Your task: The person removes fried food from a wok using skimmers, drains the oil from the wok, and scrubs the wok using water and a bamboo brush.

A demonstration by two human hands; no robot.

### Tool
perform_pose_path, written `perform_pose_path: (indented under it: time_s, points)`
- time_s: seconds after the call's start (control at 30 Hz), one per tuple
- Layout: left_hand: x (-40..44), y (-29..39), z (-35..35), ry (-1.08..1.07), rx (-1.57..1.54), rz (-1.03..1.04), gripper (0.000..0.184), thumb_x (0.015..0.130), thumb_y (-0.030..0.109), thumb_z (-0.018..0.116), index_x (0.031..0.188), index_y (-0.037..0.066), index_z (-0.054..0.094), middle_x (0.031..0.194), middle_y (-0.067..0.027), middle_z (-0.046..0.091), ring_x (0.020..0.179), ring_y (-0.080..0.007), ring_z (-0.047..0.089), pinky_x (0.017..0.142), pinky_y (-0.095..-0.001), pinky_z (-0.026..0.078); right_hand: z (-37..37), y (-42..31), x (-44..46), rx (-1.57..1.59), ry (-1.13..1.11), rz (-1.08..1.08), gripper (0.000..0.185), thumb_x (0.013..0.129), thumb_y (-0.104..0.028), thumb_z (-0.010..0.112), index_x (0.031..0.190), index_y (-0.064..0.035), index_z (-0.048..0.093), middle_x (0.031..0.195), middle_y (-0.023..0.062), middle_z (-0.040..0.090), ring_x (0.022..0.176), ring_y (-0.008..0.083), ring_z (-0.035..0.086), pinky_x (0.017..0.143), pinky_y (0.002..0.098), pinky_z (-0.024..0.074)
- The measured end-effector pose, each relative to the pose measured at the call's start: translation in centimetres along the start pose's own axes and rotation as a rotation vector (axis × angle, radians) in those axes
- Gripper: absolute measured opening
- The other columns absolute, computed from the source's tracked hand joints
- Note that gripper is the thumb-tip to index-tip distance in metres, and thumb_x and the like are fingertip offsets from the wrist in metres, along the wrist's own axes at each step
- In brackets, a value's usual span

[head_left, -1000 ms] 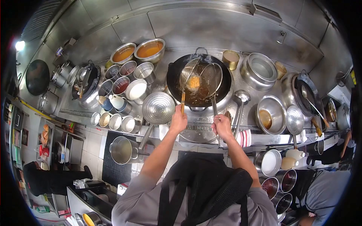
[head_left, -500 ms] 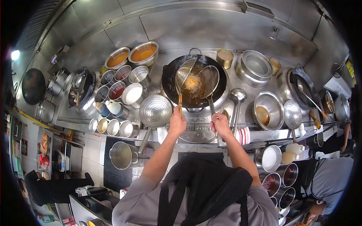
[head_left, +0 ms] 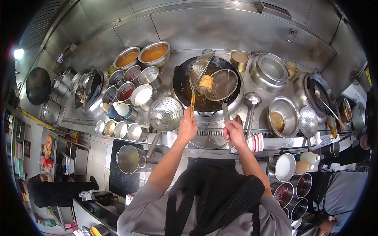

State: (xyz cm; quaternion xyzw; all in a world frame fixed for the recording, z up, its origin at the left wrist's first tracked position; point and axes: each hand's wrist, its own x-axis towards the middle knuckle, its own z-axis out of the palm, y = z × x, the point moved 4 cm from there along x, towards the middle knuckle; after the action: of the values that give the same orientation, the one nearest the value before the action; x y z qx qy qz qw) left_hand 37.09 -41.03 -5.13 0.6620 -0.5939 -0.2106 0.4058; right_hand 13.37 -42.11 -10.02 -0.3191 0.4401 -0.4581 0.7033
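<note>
A steel wall [head_left: 189,31] rises behind the desk [head_left: 168,80], where I have a black wok [head_left: 180,80] of brown liquid in view. My left grip [head_left: 188,126] is clamped on the wooden handle of a skimmer [head_left: 200,70], its mesh tilted over the wok. My right grip [head_left: 234,133] is closed round the metal handle of a strainer [head_left: 227,84], over the wok's right side. The golden food [head_left: 206,82] is between the two meshes, within the wok's rim; I cannot tell which one bears it. To the left I see a perforated ladle [head_left: 165,114]; right of the wok lie ladles [head_left: 252,98], and a tin [head_left: 239,62] stands just beside its rim.
</note>
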Motion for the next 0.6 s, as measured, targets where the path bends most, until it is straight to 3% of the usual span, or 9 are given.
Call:
perform_pose_path:
  time_s: [0.37,0.6]
  points:
    - [-0.4,3.3,0.9,-0.071,-0.046,0.085,0.052,0.092,0.002,0.051,0.142,0.001,0.034,0.112,-0.0365,0.060,0.102,-0.0542,0.059,0.088,-0.0560,0.048,-1.4,-2.4,-2.7,-0.156,0.061,-0.122,0.014,0.100,-0.014,0.054,0.098,-0.0003,0.058,0.065,0.0045,0.058,0.044,0.0107,0.048,0.040,0.0264,0.0374]
    - [-0.8,5.8,1.7,-0.129,-0.054,0.078,0.053,0.093,0.003,0.051,0.143,0.002,0.033,0.112,-0.0354,0.061,0.102,-0.0532,0.060,0.088,-0.0551,0.049,-2.9,-2.8,-4.5,-0.025,0.090,-0.139,0.014,0.101,-0.014,0.054,0.097,-0.0001,0.058,0.065,0.0046,0.058,0.043,0.0109,0.048,0.039,0.0263,0.0372]
